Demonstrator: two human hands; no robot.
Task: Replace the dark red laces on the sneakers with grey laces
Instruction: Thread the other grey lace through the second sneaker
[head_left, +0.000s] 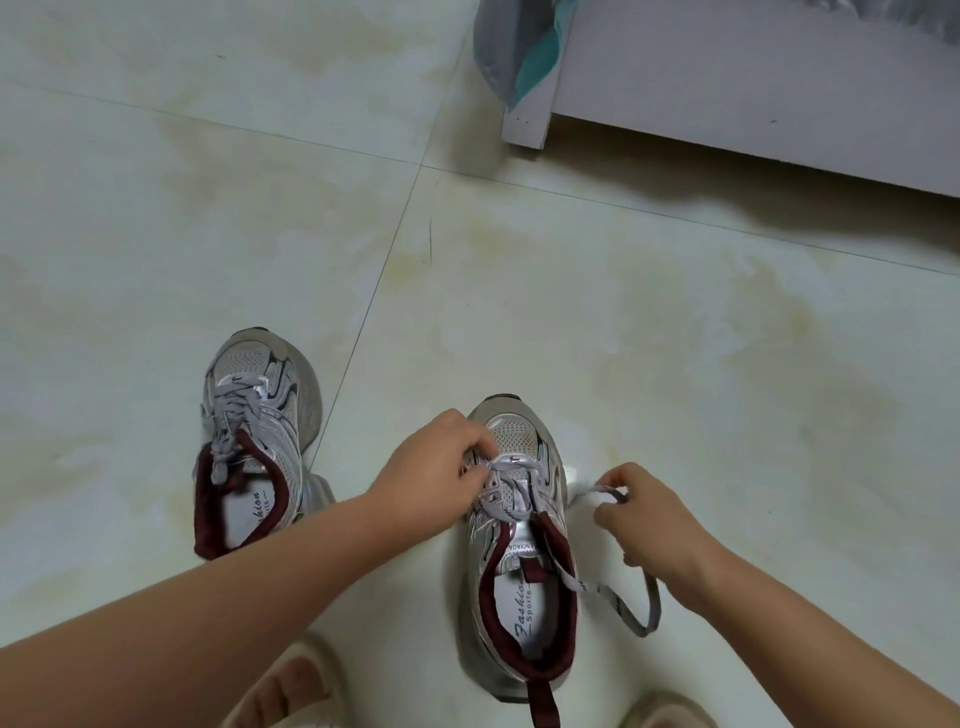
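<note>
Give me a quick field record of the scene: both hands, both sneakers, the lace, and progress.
left hand: pinches the grey lace at the lower eyelets of the right sneaker
right hand: holds the free end of the grey lace, which loops out over the floor
right sneaker: upright on the floor, grey lace only part-way up, upper eyelets unlaced
left sneaker: stands apart, already laced grey
dark red laces: none seen in the eyelets
progress: lacing of the second shoe under way

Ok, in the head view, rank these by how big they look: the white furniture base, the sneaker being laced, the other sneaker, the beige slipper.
1. White furniture base, cropped by the frame.
2. Sneaker being laced.
3. Other sneaker; it sits farther from the camera, so that gap is unreliable.
4. Beige slipper, partly hidden and cropped.
</note>
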